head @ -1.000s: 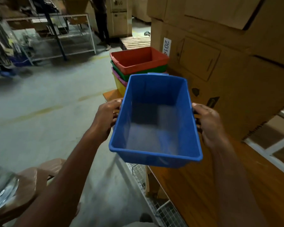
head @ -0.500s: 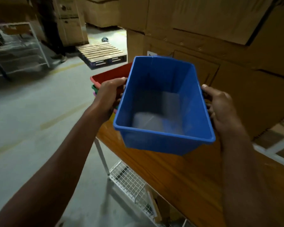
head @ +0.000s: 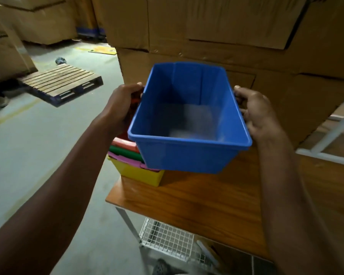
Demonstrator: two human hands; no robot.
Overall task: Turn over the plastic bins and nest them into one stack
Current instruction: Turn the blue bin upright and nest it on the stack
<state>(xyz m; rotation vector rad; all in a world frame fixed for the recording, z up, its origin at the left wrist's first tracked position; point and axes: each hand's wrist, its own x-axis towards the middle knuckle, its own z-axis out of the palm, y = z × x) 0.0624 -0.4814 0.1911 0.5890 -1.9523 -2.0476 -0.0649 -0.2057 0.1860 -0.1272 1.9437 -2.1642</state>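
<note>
I hold an empty blue plastic bin (head: pixel 189 124) upright, its opening facing up. My left hand (head: pixel 121 108) grips its left rim and my right hand (head: pixel 256 114) grips its right rim. The bin hovers directly over a nested stack of bins on the wooden table (head: pixel 197 203): a red bin (head: pixel 125 142) on top, then a green bin (head: pixel 127 153), a pink bin (head: pixel 127 161) and a yellow bin (head: pixel 139 174) at the bottom. The blue bin hides most of the stack; whether it touches the red bin cannot be told.
Tall cardboard boxes (head: pixel 226 36) stand right behind the table. A wooden pallet (head: pixel 62 84) lies on the concrete floor to the left. A white wire shelf (head: pixel 167 239) hangs under the table. A white frame (head: pixel 330 139) lies at the right.
Both hands carried the blue bin forward and to the left, from in front of the stack to directly above it. The view has moved closer to the table.
</note>
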